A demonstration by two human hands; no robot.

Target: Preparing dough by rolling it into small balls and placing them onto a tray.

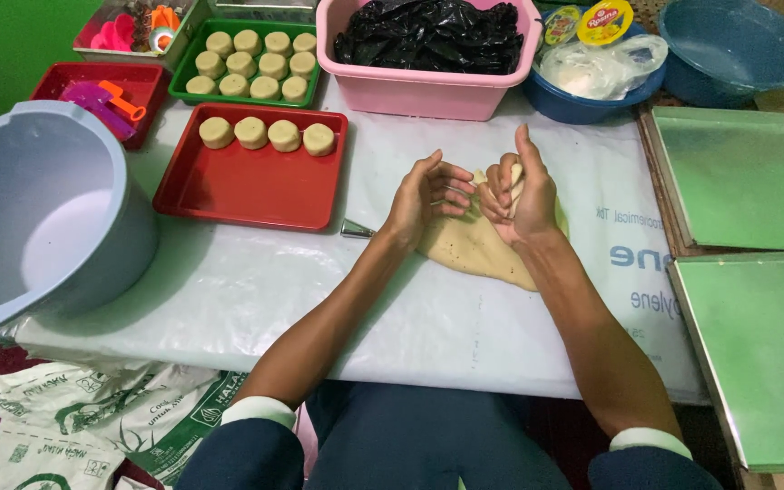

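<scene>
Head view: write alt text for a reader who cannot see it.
Two bare hands, left hand and right hand, pinch a piece off a pale dough slab on a white-covered table. A red tray beside them holds four round dough pieces.

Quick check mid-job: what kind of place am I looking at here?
Likely a home or small-scale pastry-making spot: a dough mass on a plastic-covered table, shaped dough rounds on a red tray, and metal baking trays alongside.
</scene>
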